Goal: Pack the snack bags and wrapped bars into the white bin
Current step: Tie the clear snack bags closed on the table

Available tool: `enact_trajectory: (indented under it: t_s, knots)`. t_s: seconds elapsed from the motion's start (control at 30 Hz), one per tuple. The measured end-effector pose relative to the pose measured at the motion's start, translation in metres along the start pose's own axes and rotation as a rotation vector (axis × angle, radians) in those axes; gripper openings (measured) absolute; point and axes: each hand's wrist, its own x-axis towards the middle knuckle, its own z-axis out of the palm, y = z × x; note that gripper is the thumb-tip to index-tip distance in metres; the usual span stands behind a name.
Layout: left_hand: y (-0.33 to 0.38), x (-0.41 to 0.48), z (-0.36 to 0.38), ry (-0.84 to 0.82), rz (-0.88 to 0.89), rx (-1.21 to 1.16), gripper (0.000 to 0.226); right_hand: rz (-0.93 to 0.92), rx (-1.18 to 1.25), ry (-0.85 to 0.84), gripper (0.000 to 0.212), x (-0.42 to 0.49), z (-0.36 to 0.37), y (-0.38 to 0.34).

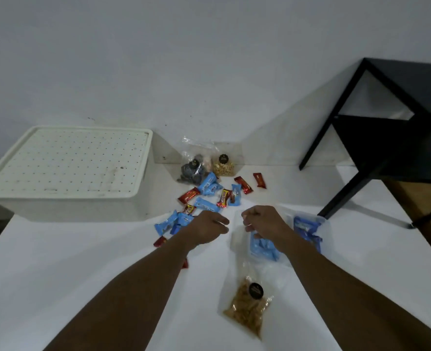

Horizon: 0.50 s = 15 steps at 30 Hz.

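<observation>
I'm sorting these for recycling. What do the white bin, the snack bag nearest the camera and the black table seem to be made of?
White bin: probably matte moulded plastic, going by its rounded corners and dotted lid.
Nearest snack bag: thin clear plastic film, glossy; the brown snacks show through it.
Black table: straight square legs with a matte dark finish, either painted metal or wood; I can't tell which.

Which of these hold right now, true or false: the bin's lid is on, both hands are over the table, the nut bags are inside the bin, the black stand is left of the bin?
1. The lid is on the bin. True.
2. Both hands, left and right, are over the table. True.
3. The nut bags are inside the bin. False: they lie on the table.
4. The black stand is left of the bin. False: it is on the right.
</observation>
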Motion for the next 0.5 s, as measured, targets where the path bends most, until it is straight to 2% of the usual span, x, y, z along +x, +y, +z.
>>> enact_trajectory:
  t_s: [0.2,0.3,0.37,0.5]
  knots:
    - [-0.049,-0.023,0.088,0.033,-0.09,-0.006,0.031,-0.03,-0.306,0.296,0.01,-0.034,-0.016,0.11]
    - [-0.073,-0.031,0.123,0.04,-0.141,-0.083,0.037,0.091,-0.215,0.227,0.022,-0.05,-0.016,0.144]
    - [-0.083,-0.039,0.142,0.053,-0.152,-0.121,0.041,0.165,-0.114,0.156,0.022,-0.056,-0.014,0.154]
    - [-0.095,-0.053,0.158,0.13,-0.147,-0.113,0.038,0.163,-0.013,0.148,0.021,-0.059,-0.01,0.168]
